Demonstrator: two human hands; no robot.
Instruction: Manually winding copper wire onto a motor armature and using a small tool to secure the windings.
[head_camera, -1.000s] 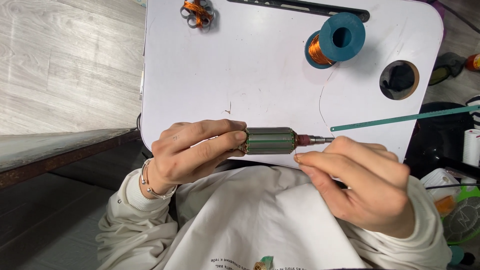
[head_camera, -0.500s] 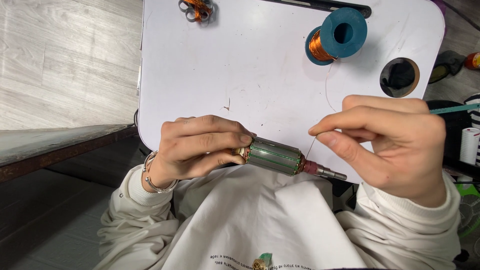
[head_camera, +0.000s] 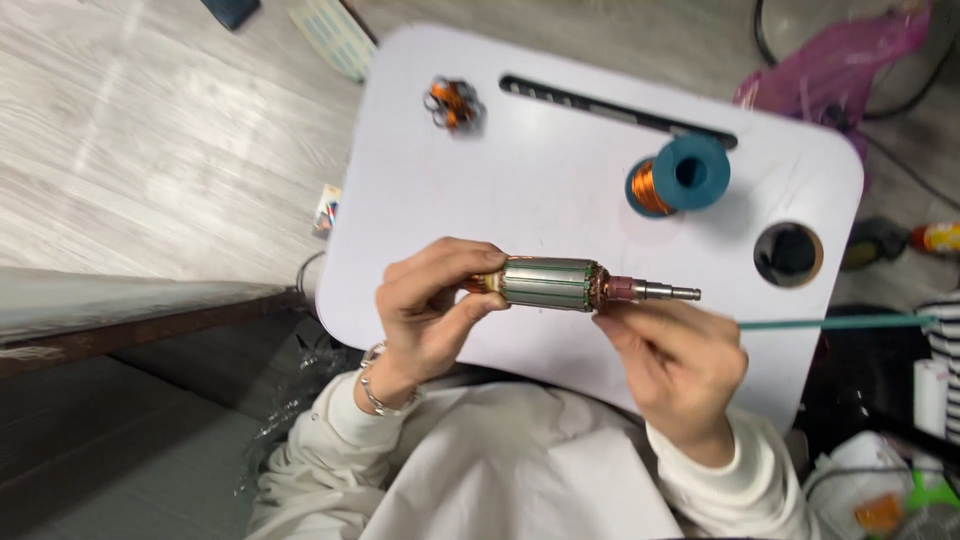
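My left hand (head_camera: 432, 310) grips the left end of a motor armature (head_camera: 560, 284), a grey-green slotted cylinder with copper winding and a steel shaft sticking out to the right. It lies level above the white lap table (head_camera: 560, 180). My right hand (head_camera: 672, 360) sits just under the armature's right end, fingertips touching it near the copper commutator. A teal spool of copper wire (head_camera: 678, 178) stands on the table beyond the armature.
A small tangle of copper wire (head_camera: 455, 102) lies at the table's far left. A black slot (head_camera: 620, 105) runs along the far edge and a round cup hole (head_camera: 788, 254) sits at the right. A thin teal rod (head_camera: 835, 322) points right. Clutter lies on the floor at right.
The armature has been lifted and levelled over the table. My right hand came back from the pulled-away position to the armature's right end. The camera view has shifted.
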